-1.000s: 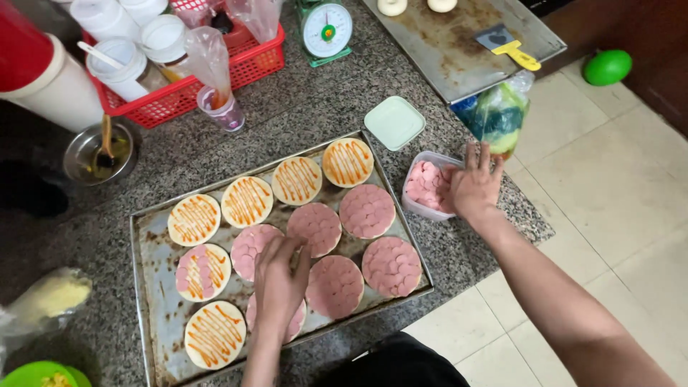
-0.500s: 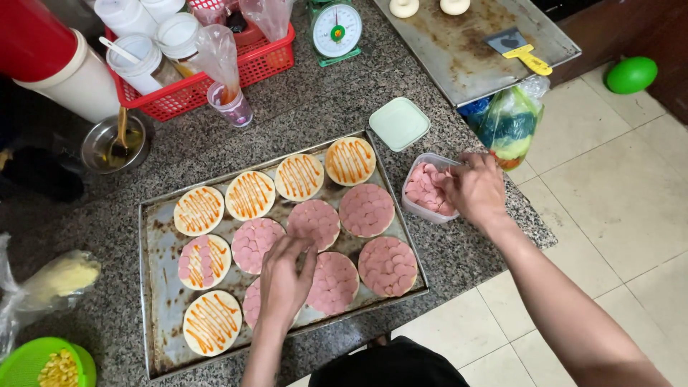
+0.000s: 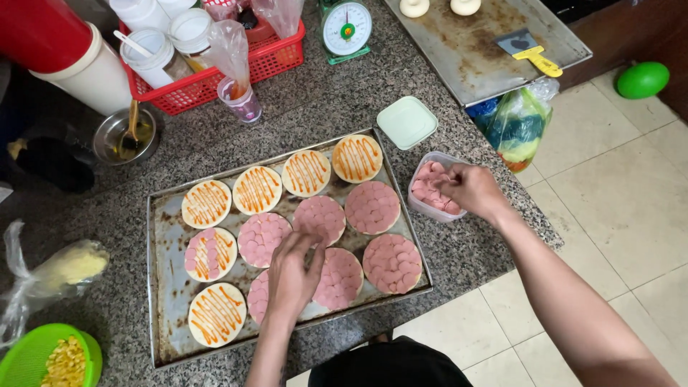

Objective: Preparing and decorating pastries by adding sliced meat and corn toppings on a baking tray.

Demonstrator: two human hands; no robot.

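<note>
Two hands work around the tray (image 3: pixel 161 287) on the desk (image 3: pixel 315 107). My right hand (image 3: pixel 469 188) is off the tray's right edge, fingers pinched together inside the tub (image 3: pixel 430 188) of pink slices; I cannot tell whether a slice is between them. My left hand (image 3: pixel 290 276) lies over the tray's near middle, fingers bunched and pressing on a round (image 3: pixel 259 294) that is mostly hidden beneath it. That round lies straight under the left hand, so the left is far nearer to it than the right, which must cross the tray's right rim leftward to reach it. Rounds with only sauce stripes sit along the tray's far edge and at its near left corner; one at the tray's left side (image 3: pixel 210 252) is half covered with slices. The tub's lid (image 3: pixel 406 122) rests just beyond the tray's far right corner.

Against half a second ago, my right hand has dipped deeper into the tub, and my left has hardly shifted.
</note>
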